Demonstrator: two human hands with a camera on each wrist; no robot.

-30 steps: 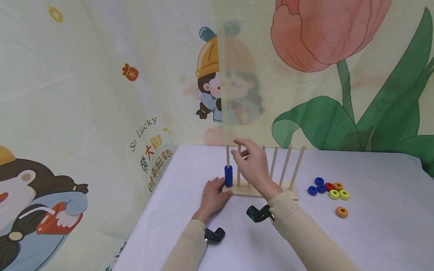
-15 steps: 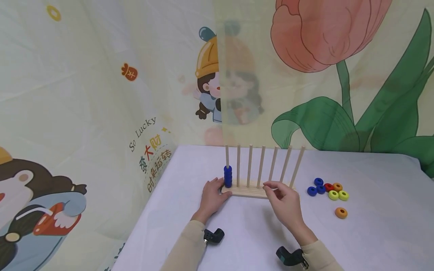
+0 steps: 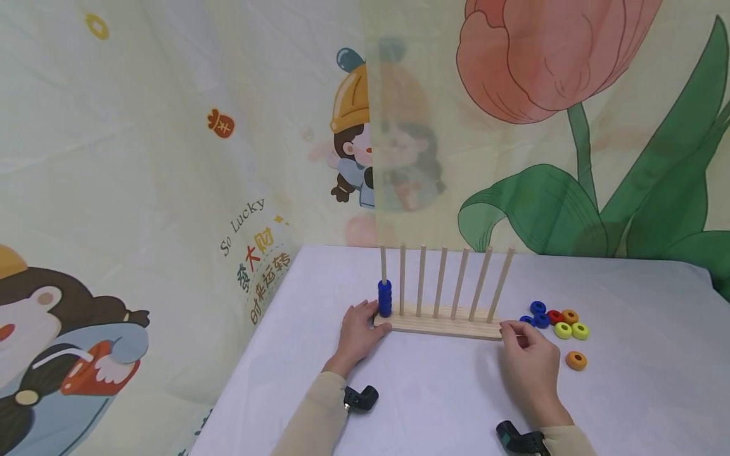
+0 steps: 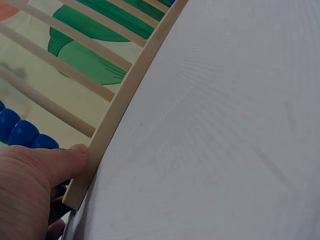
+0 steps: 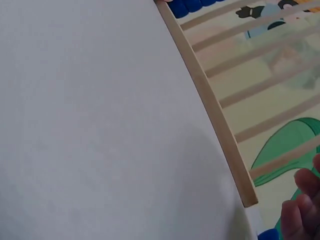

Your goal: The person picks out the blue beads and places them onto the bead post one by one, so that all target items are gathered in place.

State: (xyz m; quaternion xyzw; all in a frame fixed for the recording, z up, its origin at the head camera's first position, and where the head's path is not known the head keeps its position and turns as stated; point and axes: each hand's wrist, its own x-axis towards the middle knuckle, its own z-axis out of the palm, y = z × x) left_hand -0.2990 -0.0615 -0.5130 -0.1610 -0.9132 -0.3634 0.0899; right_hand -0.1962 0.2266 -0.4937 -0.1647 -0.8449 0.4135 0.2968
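Note:
A wooden peg rack point(image 3: 439, 326) with a row of upright pegs stands on the table. Stacked blue beads point(image 3: 384, 299) sit on its leftmost peg. My left hand point(image 3: 360, 332) grips the left end of the base; in the left wrist view the thumb point(image 4: 72, 159) presses its front face, and the other fingers are mostly hidden. Close by the right end of the base is my right hand point(image 3: 530, 364), its fingers loosely bent. The right wrist view shows these fingers point(image 5: 306, 182) apart from the wood, with nothing seen between them.
Right of the rack lie loose beads: blue point(image 3: 537, 308), red point(image 3: 554, 317), orange point(image 3: 569, 316) and yellow point(image 3: 580, 331). One orange bead point(image 3: 576, 361) lies nearer the front. A white cloth covers the table point(image 3: 644, 380); a printed curtain point(image 3: 274, 126) hangs behind.
My right hand has come down from the pegs at the left and moved right along the rack to its right end. My left hand keeps its place on the base.

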